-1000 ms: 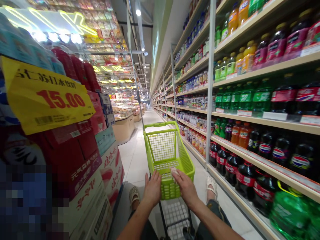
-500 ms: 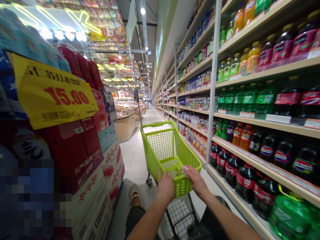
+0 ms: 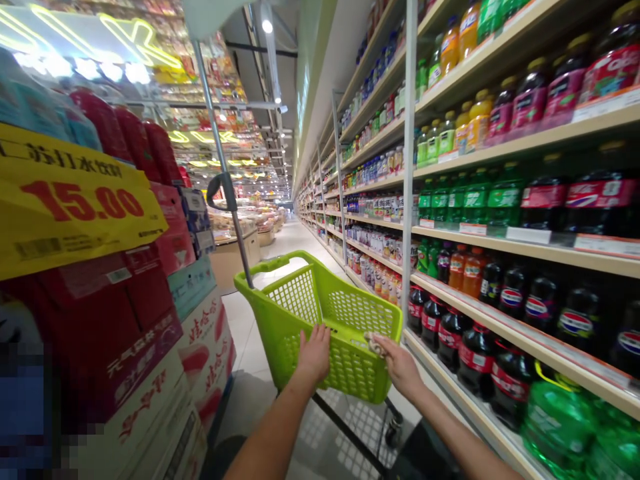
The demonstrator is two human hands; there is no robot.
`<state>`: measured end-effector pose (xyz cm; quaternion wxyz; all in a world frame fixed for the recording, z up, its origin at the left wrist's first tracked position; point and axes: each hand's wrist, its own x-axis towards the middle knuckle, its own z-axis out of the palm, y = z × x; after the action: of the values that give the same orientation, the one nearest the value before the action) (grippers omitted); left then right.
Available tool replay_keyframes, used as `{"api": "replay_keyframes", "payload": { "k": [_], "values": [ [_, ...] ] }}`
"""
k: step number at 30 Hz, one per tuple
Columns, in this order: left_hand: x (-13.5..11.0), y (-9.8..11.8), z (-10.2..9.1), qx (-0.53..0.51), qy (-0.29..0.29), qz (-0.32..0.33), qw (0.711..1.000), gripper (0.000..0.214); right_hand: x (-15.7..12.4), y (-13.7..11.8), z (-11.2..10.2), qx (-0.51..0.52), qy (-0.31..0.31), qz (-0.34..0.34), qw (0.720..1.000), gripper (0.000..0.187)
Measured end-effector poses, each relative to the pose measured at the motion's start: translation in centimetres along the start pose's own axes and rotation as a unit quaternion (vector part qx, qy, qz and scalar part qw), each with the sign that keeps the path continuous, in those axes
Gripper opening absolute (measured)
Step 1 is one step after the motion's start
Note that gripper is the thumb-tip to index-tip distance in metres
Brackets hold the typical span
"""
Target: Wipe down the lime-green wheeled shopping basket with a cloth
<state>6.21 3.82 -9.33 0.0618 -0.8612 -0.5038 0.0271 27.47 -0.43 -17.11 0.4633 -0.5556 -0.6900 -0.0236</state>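
In front of me stands a lime-green shopping cart (image 3: 270,333) with a perforated plastic basket, turned at an angle. My left hand (image 3: 314,357) lies against the basket's near side, its fingers stretched toward the rim and its thumb apart. My right hand (image 3: 400,365) is closed on a small crumpled, pale cloth (image 3: 375,345) at the rim's right corner. Its fingertips are partly hidden by the cloth. From the cart's far left corner rises a metal pole (image 3: 220,147) with a dark hook-shaped clip (image 3: 223,192).
Shelves of drink bottles (image 3: 480,189) line the right side, close to the cart. Stacked drink cartons (image 3: 150,313) with a yellow price sign (image 3: 75,200) stand on the left. A tiled aisle (image 3: 280,233) runs ahead past food displays (image 3: 245,230).
The cart has swung round, its pole end moving left and nearer. My left hand has shifted slightly left along the basket. My right hand stays at the corner with the cloth.
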Motion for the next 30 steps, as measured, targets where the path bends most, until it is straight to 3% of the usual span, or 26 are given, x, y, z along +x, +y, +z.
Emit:
{"api": "replay_keyframes", "payload": {
  "k": [4, 8, 12, 15, 19, 21, 26, 28, 30],
  "values": [
    [-0.2, -1.0, 0.0, 0.025, -0.014, -0.012, 1.000, 0.086, -0.6, -3.8, 2.1, -0.024, 0.056, -0.028, 0.998, 0.058],
    [-0.9, -1.5, -0.4, 0.023, -0.003, -0.004, 1.000, 0.082, -1.0, -1.0, 0.4, -0.100, 0.062, -0.033, 0.992, 0.058],
    [-1.3, -3.1, -0.6, 0.031, 0.029, -0.059, 0.997, 0.078, -1.5, 2.0, -1.4, -0.129, 0.085, 0.007, 0.988, 0.051],
    [-1.5, -3.3, -0.4, 0.031, 0.045, -0.053, 0.997, 0.079, -0.6, -0.3, 0.9, -0.106, 0.100, 0.007, 0.989, 0.055],
    [-2.0, -3.4, -0.6, 0.028, 0.050, -0.032, 0.998, 0.078, 1.1, -3.6, 4.0, -0.089, 0.065, -0.063, 0.992, 0.060],
    [-2.2, -4.2, -0.9, 0.031, 0.059, -0.047, 0.997, 0.077, 1.1, -2.6, 3.1, -0.105, 0.055, -0.061, 0.991, 0.059],
    [-2.9, -5.5, -1.0, 0.032, 0.090, -0.081, 0.992, 0.076, 0.1, 2.3, -1.1, -0.160, 0.084, 0.028, 0.983, 0.056],
    [-3.1, -5.0, -1.0, 0.020, 0.095, -0.074, 0.993, 0.075, 0.5, 1.5, -0.2, -0.163, 0.094, 0.031, 0.982, 0.054],
    [-3.3, -4.2, -1.2, 0.011, 0.093, -0.069, 0.993, 0.075, 1.4, -0.8, 2.2, -0.147, 0.089, -0.006, 0.985, 0.056]
  ]
}}
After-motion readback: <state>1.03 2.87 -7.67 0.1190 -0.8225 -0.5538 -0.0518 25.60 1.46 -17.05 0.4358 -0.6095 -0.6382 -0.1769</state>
